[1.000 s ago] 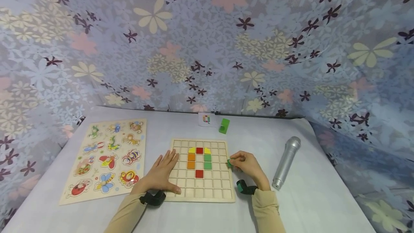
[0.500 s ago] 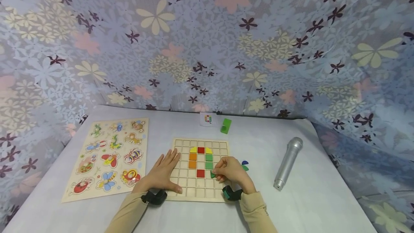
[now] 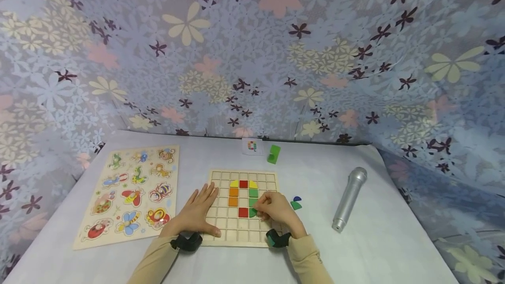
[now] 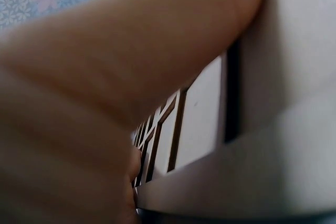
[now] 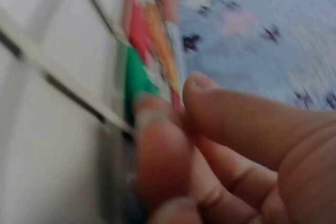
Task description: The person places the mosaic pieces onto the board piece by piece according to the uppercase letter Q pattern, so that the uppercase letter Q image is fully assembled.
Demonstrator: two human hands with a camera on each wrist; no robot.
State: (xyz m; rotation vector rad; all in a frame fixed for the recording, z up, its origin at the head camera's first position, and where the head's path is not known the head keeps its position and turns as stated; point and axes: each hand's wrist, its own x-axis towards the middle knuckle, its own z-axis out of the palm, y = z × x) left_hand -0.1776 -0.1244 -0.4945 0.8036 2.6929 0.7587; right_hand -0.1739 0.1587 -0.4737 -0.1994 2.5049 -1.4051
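A wooden grid board lies on the table, with red, orange, yellow and green pieces in its cells forming a ring. My left hand rests flat over the board's left edge, fingers spread. At the ring's lower right, my right hand holds a green quarter-circle piece by its edge between curled fingertips. The piece sits at the cell right of the lower red square. In the right wrist view, a fingertip overlaps the green piece. The left wrist view shows mostly the hand's underside beside blank cells.
Right of the board lie a blue piece and another green piece. Behind it are a pattern card and a green block. An insect puzzle board lies left, a silver microphone right.
My right hand has moved left from the board's right edge to the ring's lower right cell, carrying the green quarter-circle piece. The blue and green loose pieces came into view. My left hand stays put.
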